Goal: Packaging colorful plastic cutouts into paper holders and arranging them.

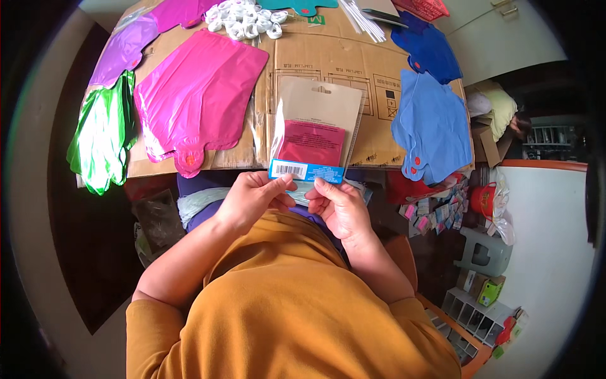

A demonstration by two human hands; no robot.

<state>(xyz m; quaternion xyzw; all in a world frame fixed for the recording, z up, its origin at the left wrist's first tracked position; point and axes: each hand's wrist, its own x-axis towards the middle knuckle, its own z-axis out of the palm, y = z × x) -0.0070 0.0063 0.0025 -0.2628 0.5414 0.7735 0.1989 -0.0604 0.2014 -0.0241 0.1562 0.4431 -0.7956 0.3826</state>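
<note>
A clear plastic packet (322,104) stands out over the near edge of the cardboard-covered table. Inside it lies a folded pink foil sheet (310,143), and a blue label with a barcode (320,173) runs along its lower edge. My left hand (255,197) pinches the packet's lower left corner between thumb and fingers. At the lower right, my right hand (339,205) grips the label the same way. Just left of the packet lies a stack of flat pink foil balloons (202,95) with a red dot on the tab.
Purple (126,47), green (104,136), light blue (435,123) and dark blue (432,50) flat foil balloons edge the table. White string bundles (243,19) and white sticks (363,19) lie at the back. Another person (499,107) bends by a cardboard box at right. A grey stool (483,251) stands below.
</note>
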